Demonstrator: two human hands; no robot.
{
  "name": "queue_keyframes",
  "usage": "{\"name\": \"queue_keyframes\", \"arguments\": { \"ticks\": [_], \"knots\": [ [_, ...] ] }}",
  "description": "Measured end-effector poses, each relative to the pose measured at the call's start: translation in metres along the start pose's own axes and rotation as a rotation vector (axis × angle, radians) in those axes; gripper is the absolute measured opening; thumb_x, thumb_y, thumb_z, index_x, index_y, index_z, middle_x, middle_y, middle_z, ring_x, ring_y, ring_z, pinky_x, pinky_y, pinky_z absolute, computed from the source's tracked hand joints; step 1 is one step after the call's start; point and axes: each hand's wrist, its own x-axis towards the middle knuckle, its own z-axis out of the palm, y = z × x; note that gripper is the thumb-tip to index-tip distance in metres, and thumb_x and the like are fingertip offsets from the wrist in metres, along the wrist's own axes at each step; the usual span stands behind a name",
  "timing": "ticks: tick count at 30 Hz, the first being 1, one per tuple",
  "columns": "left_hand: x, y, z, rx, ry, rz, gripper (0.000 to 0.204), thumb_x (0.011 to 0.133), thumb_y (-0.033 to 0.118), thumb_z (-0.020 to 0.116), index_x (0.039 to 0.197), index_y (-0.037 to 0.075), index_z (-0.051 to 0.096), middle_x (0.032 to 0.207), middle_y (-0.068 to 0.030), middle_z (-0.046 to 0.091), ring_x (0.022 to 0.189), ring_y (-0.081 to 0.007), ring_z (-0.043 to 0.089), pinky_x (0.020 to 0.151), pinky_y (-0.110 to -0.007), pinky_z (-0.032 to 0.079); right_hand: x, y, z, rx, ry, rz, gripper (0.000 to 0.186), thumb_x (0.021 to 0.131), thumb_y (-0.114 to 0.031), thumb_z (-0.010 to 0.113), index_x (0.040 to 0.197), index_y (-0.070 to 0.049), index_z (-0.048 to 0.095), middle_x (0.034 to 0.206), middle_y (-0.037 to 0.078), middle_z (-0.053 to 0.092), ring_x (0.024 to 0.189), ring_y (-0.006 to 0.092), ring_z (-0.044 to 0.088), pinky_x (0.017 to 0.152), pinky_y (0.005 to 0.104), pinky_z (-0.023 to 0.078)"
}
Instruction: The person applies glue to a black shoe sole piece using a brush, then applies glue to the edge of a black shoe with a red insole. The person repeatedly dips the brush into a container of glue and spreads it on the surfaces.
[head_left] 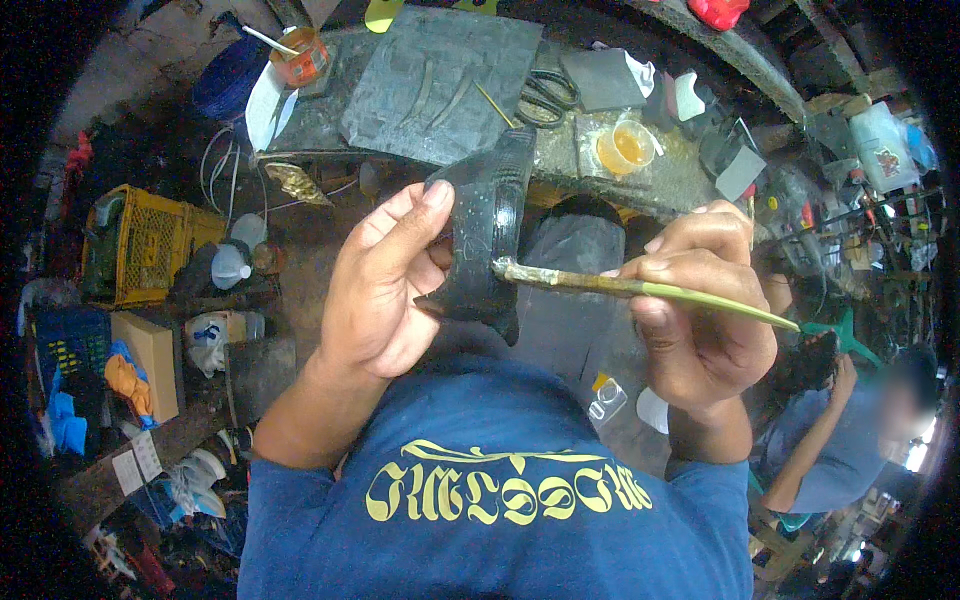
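My left hand [395, 275] grips a black curved piece, like part of a shoe [470, 240], held upright with its glossy ridged edge toward the right. My right hand [705, 300] holds a thin brush [580, 282] with a pale green handle between thumb and fingers; its whitish, coated tip touches the lower part of that edge. Beyond my hands, on the workbench, are a grey-black sheet with strips [395, 75], black scissors [548, 98] and a clear cup of orange substance [625, 147].
An orange tin with a white stick [300, 62] stands at the back left of the bench [320, 150]. A yellow crate [140, 240] and cardboard box [150, 370] are at my left. A co-worker [830, 440] works at my lower right. Grey offcuts [740, 170] lie at the bench's right end.
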Motion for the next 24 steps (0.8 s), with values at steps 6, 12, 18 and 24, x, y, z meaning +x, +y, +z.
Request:
{"name": "queue_keyframes", "arguments": {
  "ticks": [6, 12, 18, 24],
  "knots": [
    [0.004, 0.001, -0.004, -0.021, -0.038, -0.026, 0.018, 0.101, 0.017, 0.054, 0.110, 0.002, 0.060, 0.104, -0.0090, 0.069, 0.091, -0.0155, 0.068, 0.083, -0.033, 0.058, 0.004, -0.003, 0.001, -0.026, -0.021, -0.033, 0.027, 0.068, -0.006, 0.081, 0.093, -0.005, 0.071, 0.084, 0.002, 0.071, 0.076, 0.0202, 0.060, 0.076, 0.0367, 0.041],
    [0.005, 0.000, -0.007, -0.071, -0.004, -0.064, 0.020, 0.101, 0.018, 0.055, 0.111, 0.002, 0.061, 0.107, -0.0090, 0.068, 0.096, -0.0166, 0.067, 0.088, -0.035, 0.056, 0.005, -0.006, -0.004, -0.078, -0.148, -0.049, 0.018, 0.086, -0.019, 0.071, 0.099, -0.009, 0.062, 0.080, 0.002, 0.073, 0.081, 0.0192, 0.056, 0.084, 0.0408, 0.038],
    [0.008, -0.001, -0.013, -0.115, -0.008, -0.102, 0.022, 0.100, 0.019, 0.056, 0.112, 0.002, 0.061, 0.106, -0.0090, 0.068, 0.097, -0.0171, 0.066, 0.089, -0.035, 0.055, 0.003, -0.005, -0.004, -0.108, -0.196, -0.078, 0.019, 0.088, -0.023, 0.071, 0.099, -0.011, 0.061, 0.080, 0.000, 0.073, 0.081, 0.0192, 0.056, 0.086, 0.0427, 0.037],
    [0.009, 0.000, -0.015, -0.164, -0.013, -0.151, 0.022, 0.101, 0.019, 0.055, 0.112, 0.001, 0.062, 0.107, -0.0094, 0.068, 0.098, -0.0173, 0.066, 0.089, -0.035, 0.054, 0.004, -0.004, -0.009, -0.075, -0.260, -0.083, 0.015, 0.088, -0.022, 0.071, 0.095, -0.011, 0.064, 0.079, 0.000, 0.073, 0.080, 0.0190, 0.058, 0.088, 0.0424, 0.037]
  ]
}}
